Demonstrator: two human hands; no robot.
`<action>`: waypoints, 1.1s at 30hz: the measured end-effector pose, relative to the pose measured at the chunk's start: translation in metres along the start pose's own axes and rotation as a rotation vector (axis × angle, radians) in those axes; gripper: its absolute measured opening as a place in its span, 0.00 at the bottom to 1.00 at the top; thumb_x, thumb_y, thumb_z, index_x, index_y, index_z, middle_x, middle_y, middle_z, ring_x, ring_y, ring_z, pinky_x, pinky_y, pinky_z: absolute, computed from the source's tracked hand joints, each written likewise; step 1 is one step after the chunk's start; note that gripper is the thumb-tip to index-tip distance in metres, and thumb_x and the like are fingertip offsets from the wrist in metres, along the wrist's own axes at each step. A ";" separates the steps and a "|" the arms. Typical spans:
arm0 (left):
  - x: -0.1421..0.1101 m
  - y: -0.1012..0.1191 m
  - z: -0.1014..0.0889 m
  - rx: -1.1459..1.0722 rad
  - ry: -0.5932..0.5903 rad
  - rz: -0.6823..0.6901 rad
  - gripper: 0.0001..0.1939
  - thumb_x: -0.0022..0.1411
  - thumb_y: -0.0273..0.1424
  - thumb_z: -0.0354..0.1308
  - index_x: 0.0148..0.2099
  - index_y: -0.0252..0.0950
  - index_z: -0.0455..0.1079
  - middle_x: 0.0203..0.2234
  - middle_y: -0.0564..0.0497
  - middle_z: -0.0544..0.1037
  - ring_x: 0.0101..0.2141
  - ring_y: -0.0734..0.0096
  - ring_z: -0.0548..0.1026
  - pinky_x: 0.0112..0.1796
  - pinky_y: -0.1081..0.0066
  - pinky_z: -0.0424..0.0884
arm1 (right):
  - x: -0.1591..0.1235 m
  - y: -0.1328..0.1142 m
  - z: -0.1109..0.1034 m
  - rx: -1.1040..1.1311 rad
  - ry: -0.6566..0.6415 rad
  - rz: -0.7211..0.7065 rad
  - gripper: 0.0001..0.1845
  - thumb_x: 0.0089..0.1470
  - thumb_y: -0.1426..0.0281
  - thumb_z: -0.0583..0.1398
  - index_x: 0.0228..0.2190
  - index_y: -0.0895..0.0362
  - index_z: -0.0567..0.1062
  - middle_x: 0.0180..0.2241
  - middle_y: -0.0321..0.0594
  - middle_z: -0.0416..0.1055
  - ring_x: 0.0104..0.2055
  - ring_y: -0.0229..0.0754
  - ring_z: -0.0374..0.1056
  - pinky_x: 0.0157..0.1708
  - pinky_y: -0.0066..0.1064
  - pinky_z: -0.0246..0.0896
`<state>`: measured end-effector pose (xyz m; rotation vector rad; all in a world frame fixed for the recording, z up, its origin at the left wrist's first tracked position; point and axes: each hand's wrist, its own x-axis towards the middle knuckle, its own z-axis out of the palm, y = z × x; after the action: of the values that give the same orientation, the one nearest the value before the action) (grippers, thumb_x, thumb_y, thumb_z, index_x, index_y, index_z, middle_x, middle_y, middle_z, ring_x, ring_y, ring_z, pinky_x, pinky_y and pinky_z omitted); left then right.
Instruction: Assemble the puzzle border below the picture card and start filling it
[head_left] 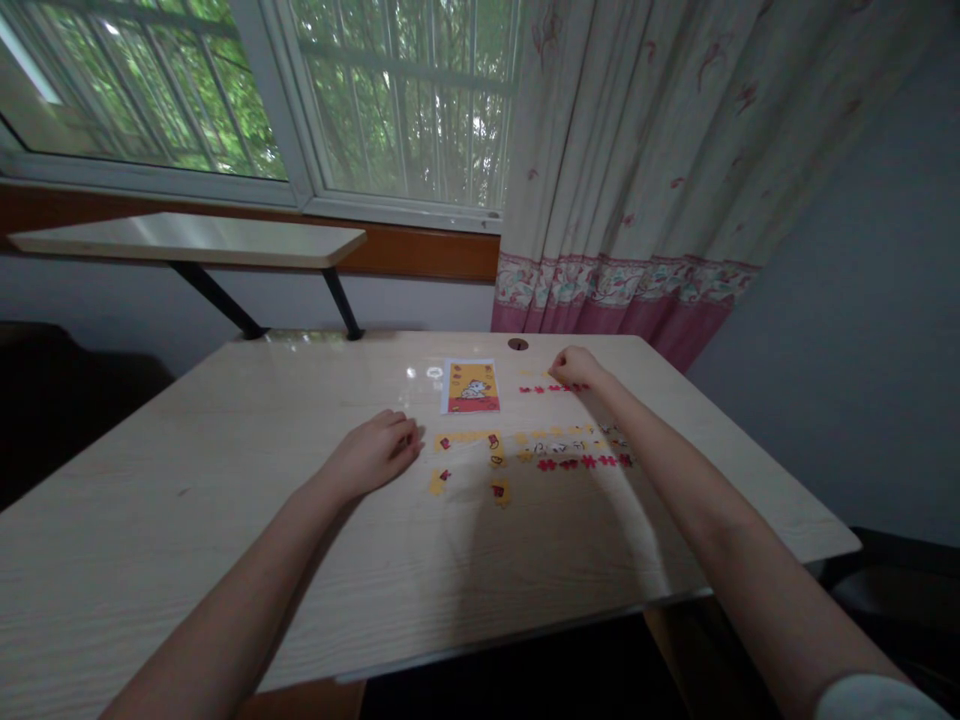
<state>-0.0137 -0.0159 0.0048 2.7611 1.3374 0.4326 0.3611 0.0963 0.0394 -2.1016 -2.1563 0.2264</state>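
A small orange picture card (471, 386) with a white animal lies near the far middle of the pale wooden table (187, 520). Yellow and red jigsaw pieces (570, 448) lie in loose rows to its right and in front of it, with single pieces (500, 491) nearer me. My right hand (574, 368) reaches far across, fingers pinched over a row of red pieces (551, 388); what they hold is too small to name. My left hand (375, 450) rests on the table left of the pieces, fingers curled loosely, nothing visible in it.
A narrow shelf (187, 240) on black brackets juts out under the barred window (300, 90) beyond the table. A flowered pink curtain (637, 200) hangs at the right behind the table. A cable hole (517, 344) sits at the table's far edge.
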 end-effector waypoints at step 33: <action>0.001 0.024 -0.011 -0.413 -0.046 0.157 0.10 0.58 0.38 0.59 0.38 0.37 0.71 0.34 0.48 0.74 0.38 0.64 0.71 0.41 0.64 0.66 | -0.080 -0.060 0.036 0.638 0.143 -0.478 0.18 0.48 0.75 0.57 0.42 0.59 0.77 0.26 0.35 0.70 0.27 0.33 0.61 0.30 0.24 0.56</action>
<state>0.0022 -0.0318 0.0197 2.5162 0.9005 0.5744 0.2975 0.0137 0.0171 -1.1958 -2.0556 0.5931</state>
